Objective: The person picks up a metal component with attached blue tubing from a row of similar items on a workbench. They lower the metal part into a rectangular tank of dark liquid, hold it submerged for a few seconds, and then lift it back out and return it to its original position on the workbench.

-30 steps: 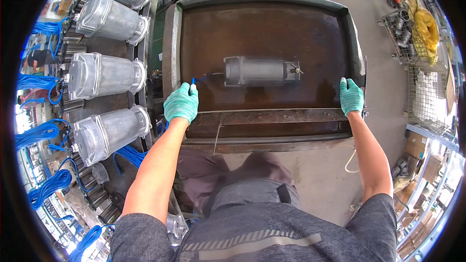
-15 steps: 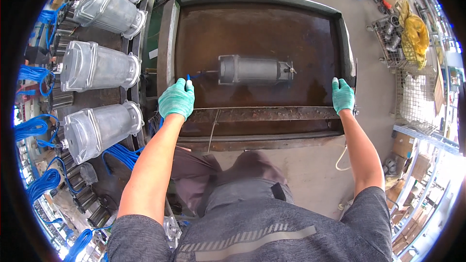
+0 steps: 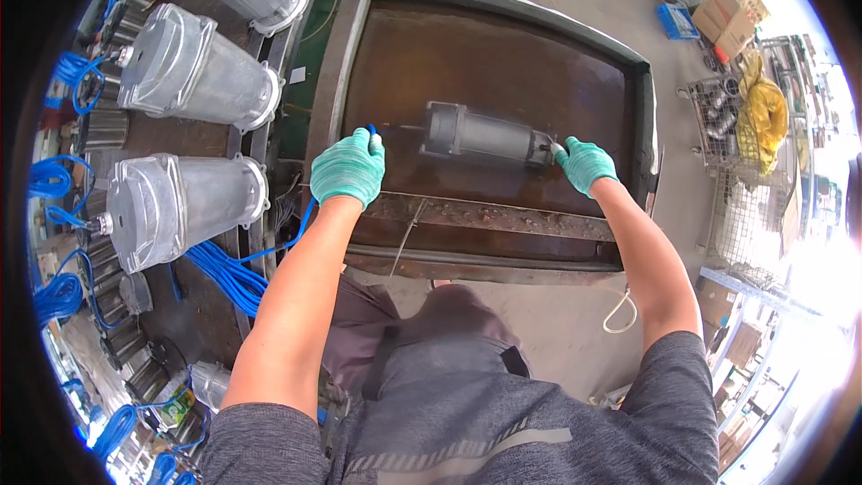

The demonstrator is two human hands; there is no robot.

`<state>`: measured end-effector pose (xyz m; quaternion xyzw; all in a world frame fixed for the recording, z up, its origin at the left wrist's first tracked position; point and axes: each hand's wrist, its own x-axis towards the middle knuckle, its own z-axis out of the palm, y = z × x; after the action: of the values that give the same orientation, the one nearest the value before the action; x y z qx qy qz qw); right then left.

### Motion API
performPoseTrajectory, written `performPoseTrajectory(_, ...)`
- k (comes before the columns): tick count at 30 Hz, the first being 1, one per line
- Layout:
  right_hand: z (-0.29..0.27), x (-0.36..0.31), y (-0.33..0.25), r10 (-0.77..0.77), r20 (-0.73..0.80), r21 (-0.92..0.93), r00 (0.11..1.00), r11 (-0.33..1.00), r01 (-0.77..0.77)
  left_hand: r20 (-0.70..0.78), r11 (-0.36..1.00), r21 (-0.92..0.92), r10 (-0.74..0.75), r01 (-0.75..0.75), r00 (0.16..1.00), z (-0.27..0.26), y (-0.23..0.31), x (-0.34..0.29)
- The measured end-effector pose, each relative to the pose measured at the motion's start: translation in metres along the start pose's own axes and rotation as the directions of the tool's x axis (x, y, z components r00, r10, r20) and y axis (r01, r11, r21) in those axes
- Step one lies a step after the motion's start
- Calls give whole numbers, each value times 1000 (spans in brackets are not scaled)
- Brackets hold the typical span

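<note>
A grey cylindrical motor (image 3: 485, 136) lies on its side under brown water in a rusty metal tank (image 3: 489, 216). My left hand (image 3: 348, 168), in a green glove, is closed around a blue cable (image 3: 310, 213) at the motor's left end. That cable runs down over the tank's near rim. My right hand (image 3: 584, 164), also gloved, grips the motor's right end at its shaft. Both forearms reach over the near rim.
Several grey metal motor housings (image 3: 184, 207) with coiled blue cables (image 3: 224, 269) lie on a rack at the left. Wire baskets, a yellow bag (image 3: 763, 117) and cardboard boxes (image 3: 727, 22) stand on the concrete floor at the right.
My right hand has left the tank's right rim and moved in to the motor's right end. My left hand stays on the blue cable. The view has shifted.
</note>
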<state>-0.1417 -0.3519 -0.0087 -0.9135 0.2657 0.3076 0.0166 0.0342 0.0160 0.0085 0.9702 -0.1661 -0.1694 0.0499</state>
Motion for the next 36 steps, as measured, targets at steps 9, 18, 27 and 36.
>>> performPoseTrajectory(9, 1, 18, -21, 28, 57, -64, 998, 998, -25, -17, 999, -36, 14, -15, 1000, 1, -5, 0)
performPoseTrajectory(18, 18, 28, -15, 9, 0, -72, 1000, 997, -9, 17, 999, -33, 4, -3, 1000, -4, -3, 0)
performPoseTrajectory(27, -11, 29, -25, 33, 10, -39, 999, 999, -32, -30, 995, -99, 20, -23, 999, 3, -9, 0)
performPoseTrajectory(36, -18, 24, -19, 1, 1, -48, 1000, 999, -1, 11, 995, -95, 7, -6, 1000, -6, -7, -3)
